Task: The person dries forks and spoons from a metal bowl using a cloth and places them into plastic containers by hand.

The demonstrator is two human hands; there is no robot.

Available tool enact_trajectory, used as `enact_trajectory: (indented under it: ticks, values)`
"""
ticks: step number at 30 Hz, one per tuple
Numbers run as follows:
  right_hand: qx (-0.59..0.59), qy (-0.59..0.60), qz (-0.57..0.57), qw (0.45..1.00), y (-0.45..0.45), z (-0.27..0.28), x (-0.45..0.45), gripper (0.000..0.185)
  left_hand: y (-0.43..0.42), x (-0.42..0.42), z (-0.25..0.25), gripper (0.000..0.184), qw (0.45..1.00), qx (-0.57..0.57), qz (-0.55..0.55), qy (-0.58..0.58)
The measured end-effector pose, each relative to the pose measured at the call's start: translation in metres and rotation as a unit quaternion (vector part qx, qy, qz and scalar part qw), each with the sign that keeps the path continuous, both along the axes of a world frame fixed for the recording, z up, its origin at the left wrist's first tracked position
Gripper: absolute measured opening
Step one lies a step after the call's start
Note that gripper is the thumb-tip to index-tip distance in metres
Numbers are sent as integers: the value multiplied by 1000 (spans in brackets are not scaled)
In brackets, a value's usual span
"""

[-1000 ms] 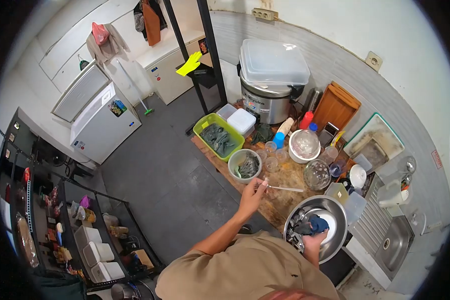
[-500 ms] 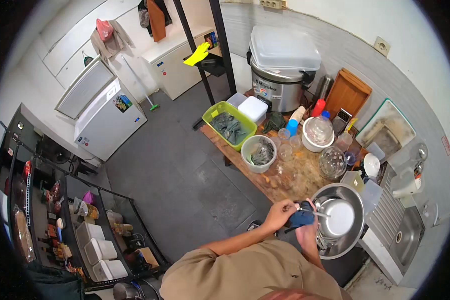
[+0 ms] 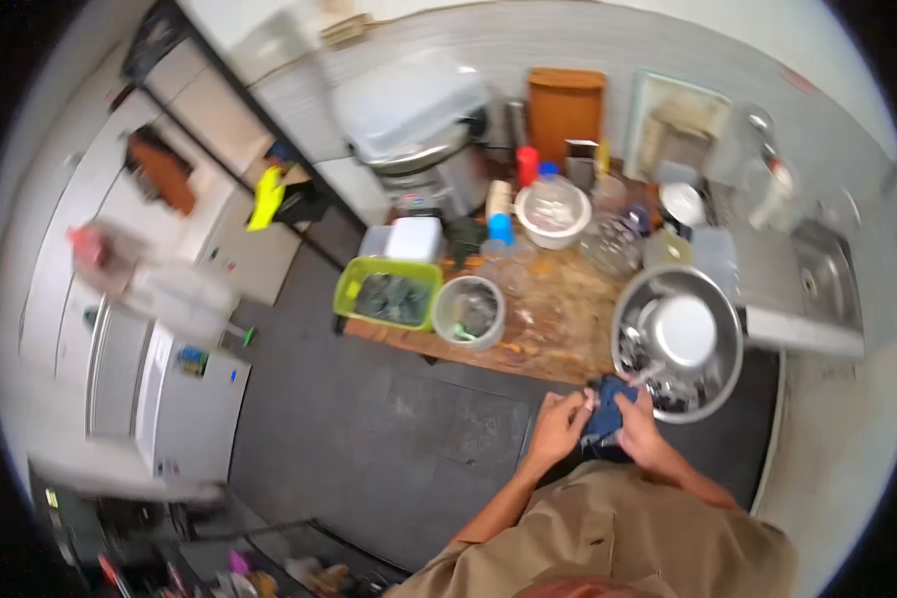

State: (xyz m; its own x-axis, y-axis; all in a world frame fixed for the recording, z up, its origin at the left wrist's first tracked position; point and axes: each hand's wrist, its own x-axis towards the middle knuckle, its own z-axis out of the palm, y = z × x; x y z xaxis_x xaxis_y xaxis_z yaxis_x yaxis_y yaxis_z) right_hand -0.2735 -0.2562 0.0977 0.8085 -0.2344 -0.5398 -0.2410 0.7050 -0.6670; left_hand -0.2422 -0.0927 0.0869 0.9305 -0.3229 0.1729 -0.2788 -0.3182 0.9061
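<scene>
A dark blue cloth (image 3: 604,423) is bunched between my two hands in front of my body. My right hand (image 3: 638,424) is closed around it, thumb on top. My left hand (image 3: 562,423) pinches at the cloth's left side, fingers together. A slim, pale utensil (image 3: 650,373) sticks out of the cloth toward a large steel basin (image 3: 734,349); blur hides its kind. Inside the basin, a white bowl (image 3: 685,331) sits among shiny metal cutlery (image 3: 676,395).
On the wooden table (image 3: 558,334) stand a green tub (image 3: 389,267) of dark cloth, a white bucket (image 3: 468,311) of cutlery, a white bowl holding glassware (image 3: 553,214) and a large cooker (image 3: 434,179). A sink (image 3: 827,274) lies at the right.
The view has turned, shifting the table leftward and the basin upward in the picture. Both hands still hold the cloth and utensil; less of the utensil shows past the cloth.
</scene>
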Motion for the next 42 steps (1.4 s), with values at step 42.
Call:
enact_trajectory:
  ticks: [42]
  values:
    - [-46,-158,23,986,-265,-8,-60,37,-241,-73,36,25,973,195,-120,14]
